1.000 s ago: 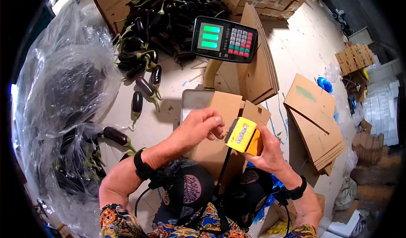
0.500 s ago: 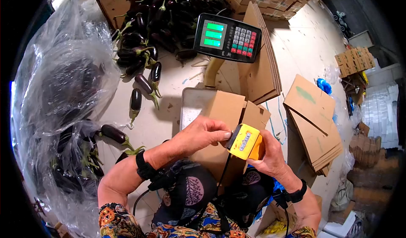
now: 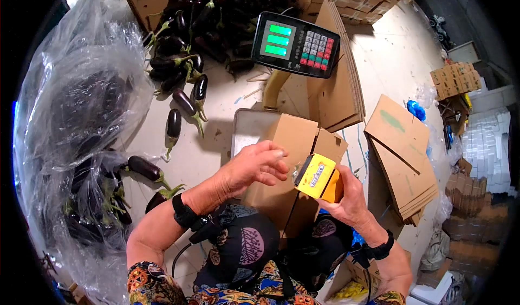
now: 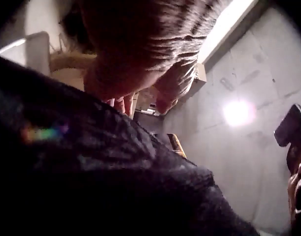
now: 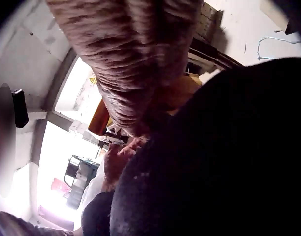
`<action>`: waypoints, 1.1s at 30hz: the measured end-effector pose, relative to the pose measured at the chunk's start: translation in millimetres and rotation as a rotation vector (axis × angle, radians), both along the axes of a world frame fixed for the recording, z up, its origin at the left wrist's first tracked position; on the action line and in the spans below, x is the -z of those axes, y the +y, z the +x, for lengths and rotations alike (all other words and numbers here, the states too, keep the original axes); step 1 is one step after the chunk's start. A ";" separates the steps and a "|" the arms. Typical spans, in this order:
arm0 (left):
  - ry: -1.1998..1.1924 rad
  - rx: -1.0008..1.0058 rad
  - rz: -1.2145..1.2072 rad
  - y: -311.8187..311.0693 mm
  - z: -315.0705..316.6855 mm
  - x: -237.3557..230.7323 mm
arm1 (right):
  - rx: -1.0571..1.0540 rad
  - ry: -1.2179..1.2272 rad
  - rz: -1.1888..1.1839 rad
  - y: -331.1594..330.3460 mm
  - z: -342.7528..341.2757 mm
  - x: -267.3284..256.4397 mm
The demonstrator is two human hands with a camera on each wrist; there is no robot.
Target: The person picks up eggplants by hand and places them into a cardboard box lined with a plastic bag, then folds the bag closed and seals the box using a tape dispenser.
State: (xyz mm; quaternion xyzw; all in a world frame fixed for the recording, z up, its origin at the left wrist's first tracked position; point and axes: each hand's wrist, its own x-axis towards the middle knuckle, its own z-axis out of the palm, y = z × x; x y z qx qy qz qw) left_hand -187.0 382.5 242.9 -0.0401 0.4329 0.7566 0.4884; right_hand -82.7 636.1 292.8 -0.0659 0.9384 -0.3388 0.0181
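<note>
1 yellow tape dispenser [image 3: 315, 177] sits in my right hand [image 3: 351, 198], the digits curled round its side toward 4 o'clock. I judge I hold it so to leave its dark edge [image 3: 304, 169] facing my left hand [image 3: 252, 167]. That hand lies at 9 o'clock from the dispenser, near but apart, its fingers loosely bent and slightly spread, pinching nothing I can see. Beneath, a cardboard box [image 3: 268, 199] stands by my knees [image 3: 246, 242], probably to keep it within easy reach. At 12 o'clock, the scale display [image 3: 297, 44] faces me, likely for reading.
</note>
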 end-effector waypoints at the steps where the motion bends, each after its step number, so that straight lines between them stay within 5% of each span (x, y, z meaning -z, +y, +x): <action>1: 0.111 0.050 -0.045 0.1 2.0 -0.9 | 0.001 0.001 -0.006 -0.4 -0.1 0.9; 4: 0.374 0.167 -0.122 3.8 5.6 -18.7 | -0.010 0.013 0.013 -3.0 -2.2 -3.0; 14: 0.865 0.057 -0.230 15.9 7.2 -12.8 | -0.090 0.066 0.208 -14.9 -2.6 -13.7; 17: 0.730 0.087 -0.212 14.5 2.0 0.9 | -0.107 0.059 0.227 -15.1 -8.1 -15.5; 20: 0.354 0.045 -0.011 6.9 4.8 13.8 | -0.139 0.104 0.215 -15.5 -17.5 -15.6; 25: 0.401 0.003 -0.158 -1.1 0.4 12.6 | -0.186 0.051 0.323 -19.6 -20.1 -27.2; 26: 0.591 -0.204 -0.188 -17.3 -11.3 30.7 | -0.189 0.030 0.370 -16.2 -19.2 -30.8; 29: 0.402 -0.601 -0.280 -170.9 -81.1 95.4 | -0.029 -0.052 0.648 44.9 2.3 -31.1; 33: 0.311 -0.401 -0.375 -99.2 -31.8 81.8 | -0.040 0.009 0.277 19.0 -0.3 -13.0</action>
